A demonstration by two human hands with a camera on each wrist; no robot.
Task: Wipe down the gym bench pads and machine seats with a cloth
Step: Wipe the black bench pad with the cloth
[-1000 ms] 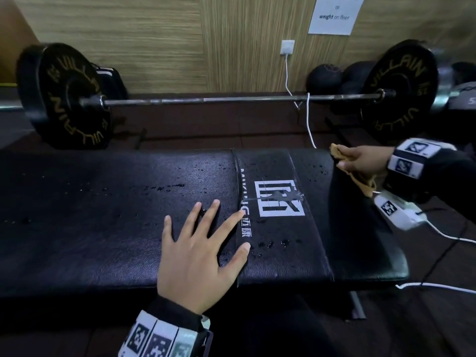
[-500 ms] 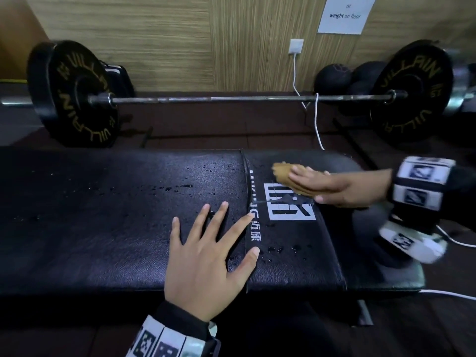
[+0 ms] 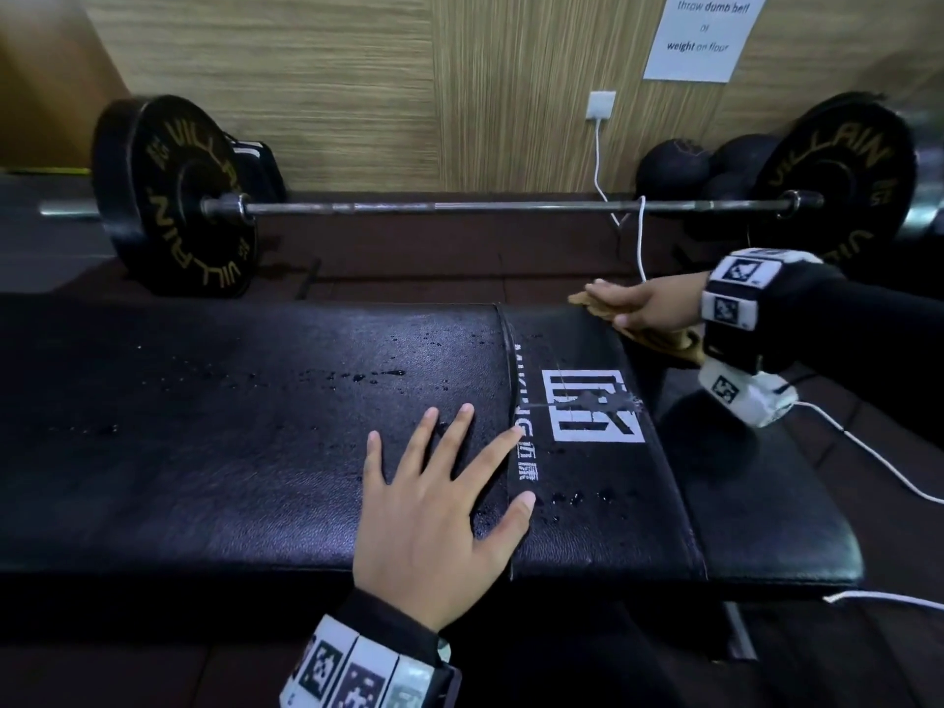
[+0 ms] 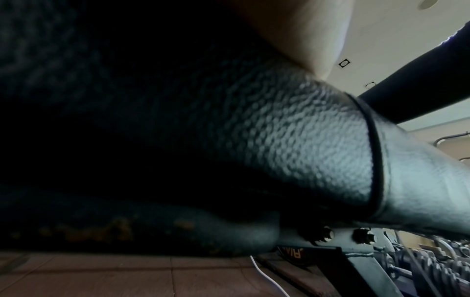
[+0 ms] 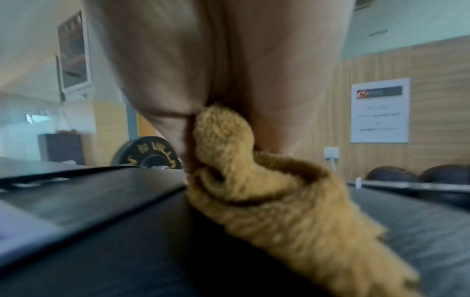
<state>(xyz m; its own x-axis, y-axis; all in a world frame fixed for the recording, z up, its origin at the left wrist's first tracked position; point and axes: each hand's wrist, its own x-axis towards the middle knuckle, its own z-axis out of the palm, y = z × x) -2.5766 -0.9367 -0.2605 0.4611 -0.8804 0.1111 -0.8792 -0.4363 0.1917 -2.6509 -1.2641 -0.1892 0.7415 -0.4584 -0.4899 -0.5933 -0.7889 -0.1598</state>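
The black bench pad (image 3: 230, 452) runs across the head view, with drops of water (image 3: 368, 375) on it. Its right section carries a white logo (image 3: 592, 411). My left hand (image 3: 439, 482) lies flat on the pad, fingers spread, just left of the seam; the left wrist view shows only its palm (image 4: 305, 30) above the pad's edge (image 4: 279, 140). My right hand (image 3: 633, 306) lies on the far edge of the right section with a tan cloth (image 3: 664, 344) under it. In the right wrist view the thumb pinches the bunched cloth (image 5: 267, 191) against the palm (image 5: 229, 60), above the pad (image 5: 101, 221).
A barbell (image 3: 459, 206) with black plates (image 3: 173, 196) (image 3: 838, 181) lies on the floor behind the bench. Dark medicine balls (image 3: 674, 166) sit by the wood wall. A white cable (image 3: 638, 237) drops from a wall socket (image 3: 602, 105) and trails past the bench's right end.
My right hand swept the cloth from the pad's far right edge onto the logo, then back up to the far edge. The left hand stayed flat in place.
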